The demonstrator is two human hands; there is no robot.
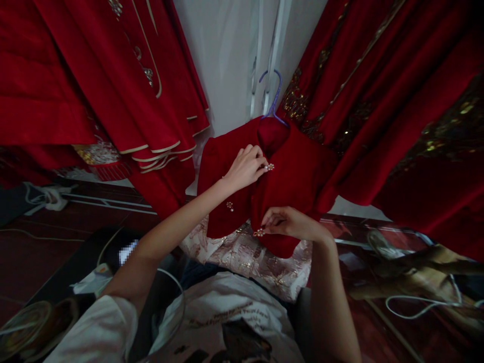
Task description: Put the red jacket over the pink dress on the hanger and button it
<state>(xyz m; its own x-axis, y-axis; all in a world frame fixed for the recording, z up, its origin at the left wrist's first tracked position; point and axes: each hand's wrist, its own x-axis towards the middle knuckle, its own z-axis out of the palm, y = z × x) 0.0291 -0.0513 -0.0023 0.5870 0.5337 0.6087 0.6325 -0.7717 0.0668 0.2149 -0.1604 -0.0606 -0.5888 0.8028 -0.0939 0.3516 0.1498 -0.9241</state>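
A small red velvet jacket (298,171) hangs on a purple hanger (273,98) before me, over a pale embroidered skirt (249,259). My left hand (245,167) rests on the jacket's upper front, fingers curled and pinching the fabric beside a pearl button (269,166). My right hand (289,223) is lower, fingers pinched on the front edge at another pearl button (259,232). A third pearl button (229,205) shows on the left panel between my arms.
Red garments with gold trim hang at the left (113,75) and the right (397,111). A white wall (227,55) lies behind. A dark red floor (45,237) with white cables (49,196) lies below, and a round glass object (22,327) sits at the bottom left.
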